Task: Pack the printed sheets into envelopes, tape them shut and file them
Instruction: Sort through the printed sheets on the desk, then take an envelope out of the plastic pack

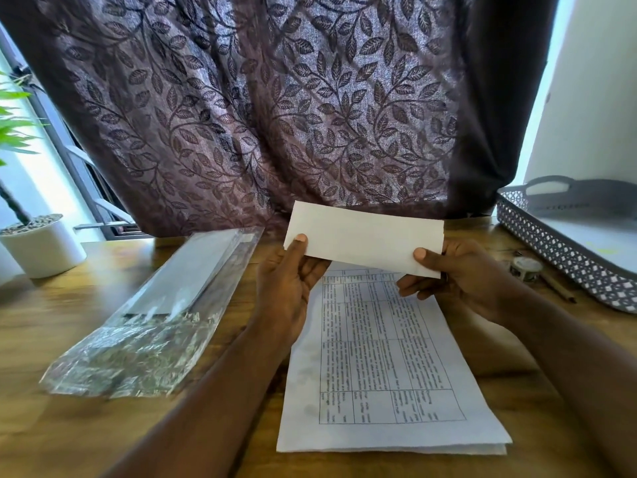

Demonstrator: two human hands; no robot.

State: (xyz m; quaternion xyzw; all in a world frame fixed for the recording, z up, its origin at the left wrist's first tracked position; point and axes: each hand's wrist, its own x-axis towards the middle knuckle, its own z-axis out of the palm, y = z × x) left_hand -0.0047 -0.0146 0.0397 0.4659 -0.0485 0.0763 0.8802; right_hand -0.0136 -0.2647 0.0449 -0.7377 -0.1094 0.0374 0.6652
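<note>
Envelope [365, 243] is up off the wooden desk [69, 426], held level above the top edge of the printed sheets [386, 381]; one head view only. It's thin, light paper, so it will flex and crease easily; you're right to take it at the two short ends. Your left hand [286, 288] pinches the left end, thumb on the near face, other fingers curled behind. Your right hand [458, 274] does the same at the lower right corner. Both sets of fingers are closed on it, nothing else held. Sheets lie flat in a small stack, floppy, likely needing folding to fit. Plastic pack of envelopes [151, 312] sits left of the stack, tape roll [525, 267] just beside the grey mesh tray [565, 257] on the right.
</note>
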